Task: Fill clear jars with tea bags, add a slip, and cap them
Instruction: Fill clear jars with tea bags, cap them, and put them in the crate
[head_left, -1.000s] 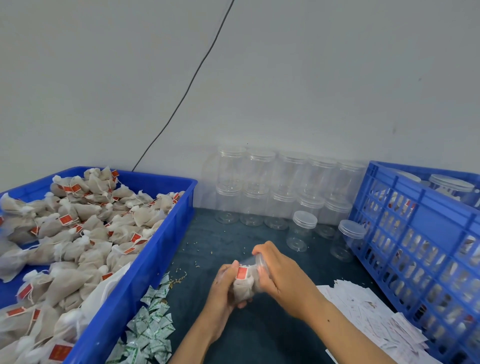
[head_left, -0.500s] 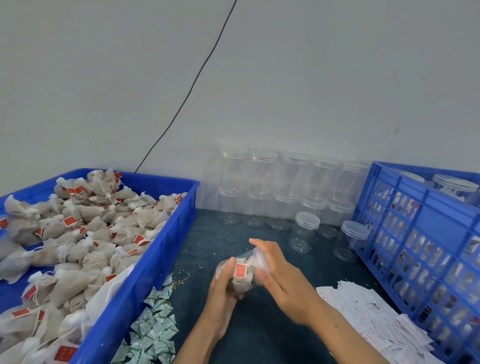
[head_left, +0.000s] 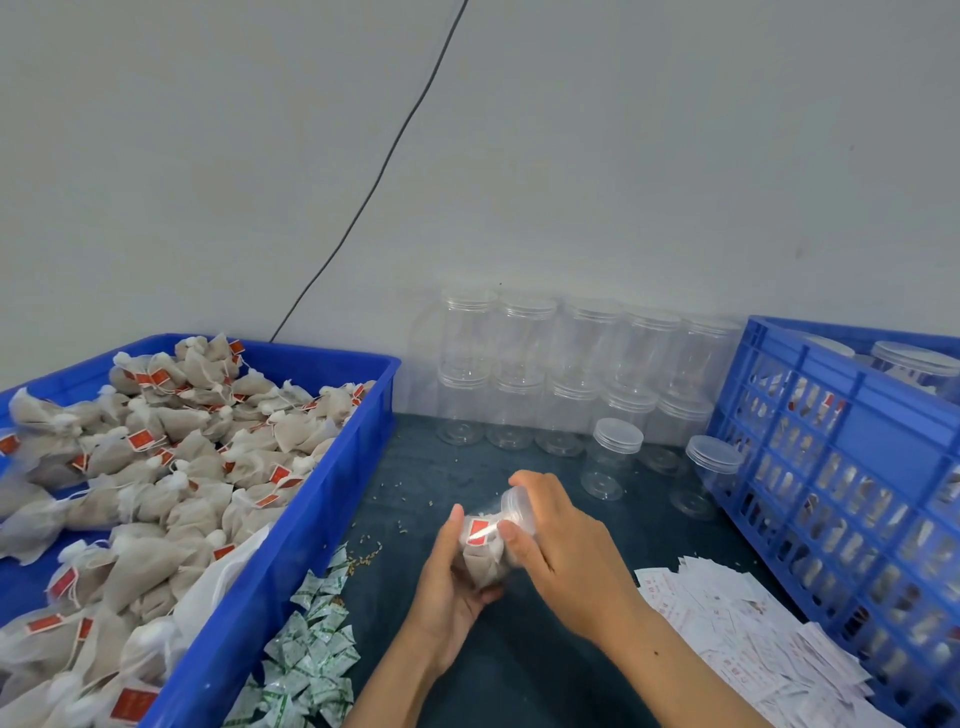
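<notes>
Lower centre: left hand (head_left: 447, 582) grips jar (head_left: 485, 551); right hand (head_left: 561, 545) grasps what is probably the cap (head_left: 517, 506). Seat it square, then twist.

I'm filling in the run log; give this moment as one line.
step: capping | left hand: holds filled jar | right hand: grips lid at jar mouth | lid seating: cannot tell

Clear glossy plastic jars (head_left: 566, 364); blue smooth plastic bin (head_left: 291, 525) holding matt mesh-cloth tea bags (head_left: 171, 467); white paper slips (head_left: 748, 634); dark matt surface (head_left: 519, 665).
</notes>
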